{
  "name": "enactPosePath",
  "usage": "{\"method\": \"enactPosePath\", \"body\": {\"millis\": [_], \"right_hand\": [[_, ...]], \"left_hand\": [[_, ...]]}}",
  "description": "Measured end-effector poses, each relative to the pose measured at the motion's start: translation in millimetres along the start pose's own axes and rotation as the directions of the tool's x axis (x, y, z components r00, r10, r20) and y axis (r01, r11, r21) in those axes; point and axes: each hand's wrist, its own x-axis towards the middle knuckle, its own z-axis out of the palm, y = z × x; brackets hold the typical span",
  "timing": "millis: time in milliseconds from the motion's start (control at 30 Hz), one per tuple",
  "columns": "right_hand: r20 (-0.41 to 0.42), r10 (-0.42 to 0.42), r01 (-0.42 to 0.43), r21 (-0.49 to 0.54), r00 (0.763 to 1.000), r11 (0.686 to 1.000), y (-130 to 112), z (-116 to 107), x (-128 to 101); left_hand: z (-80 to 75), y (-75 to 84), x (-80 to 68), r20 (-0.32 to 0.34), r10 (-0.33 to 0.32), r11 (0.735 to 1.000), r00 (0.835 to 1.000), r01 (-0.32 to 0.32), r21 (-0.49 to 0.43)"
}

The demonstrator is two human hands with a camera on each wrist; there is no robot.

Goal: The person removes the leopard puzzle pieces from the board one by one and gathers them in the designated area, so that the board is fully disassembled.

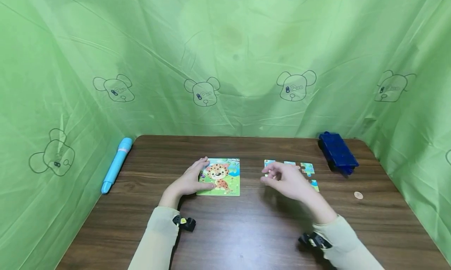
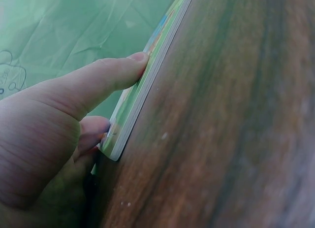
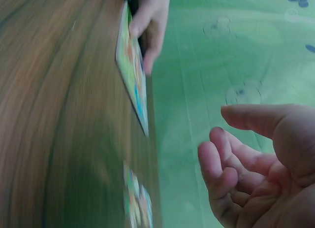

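Note:
A square board with a spotted leopard cub picture (image 1: pixel 229 180) lies flat on the table in the middle of the head view. My left hand (image 1: pixel 190 180) rests on its left side, the thumb straight across its face and the fingers along the edge. The left wrist view shows the thumb (image 2: pixel 110 78) pressing on the board near a corner (image 2: pixel 115 144). To the right, my right hand (image 1: pixel 287 180) hovers over several jigsaw pieces (image 1: pixel 307 168), partly hiding them. In the right wrist view its fingers (image 3: pixel 211 161) are loosely bent, with nothing between them and the thumb.
A dark blue toy vehicle part (image 1: pixel 338 153) lies at the back right of the brown table (image 1: pixel 225 227). Closer in sits a small round pale disc (image 1: pixel 358 195). A light blue marker-like stick (image 1: pixel 117 165) lies along the left edge. Green cloth (image 1: pixel 243 117) hangs around the table.

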Motion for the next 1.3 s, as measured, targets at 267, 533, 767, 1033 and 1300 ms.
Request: {"method": "enactPosePath", "body": {"millis": [267,533,767,1033,1300], "right_hand": [[0.062,0.044,-0.056,0.217,0.997,0.974,-29,49,39],[0.104,0.131,-0.156,0.297,0.986,0.942,-30,90,63],[0.121,0.209,-0.235,0.279,0.97,0.931,-21,109,67],[0.159,0.197,-0.233,0.256,0.967,0.938,-25,117,62],[0.167,0.184,-0.222,0.247,0.969,0.943,-27,117,58]], "left_hand": [[-0.7,0.3,-1.2,0.005,-0.006,1.0,1.0,0.006,-0.009],[1.8,-0.3,0.9,0.01,-0.009,1.0,1.0,0.009,-0.011],[0.2,1.4,0.7,0.013,-0.012,1.0,1.0,0.012,-0.013],[-0.7,1.2,-0.7,0.004,-0.001,1.0,1.0,0.001,-0.022],[-2.9,0.8,-1.7,0.007,0.033,0.999,0.999,-0.032,-0.017]]}}
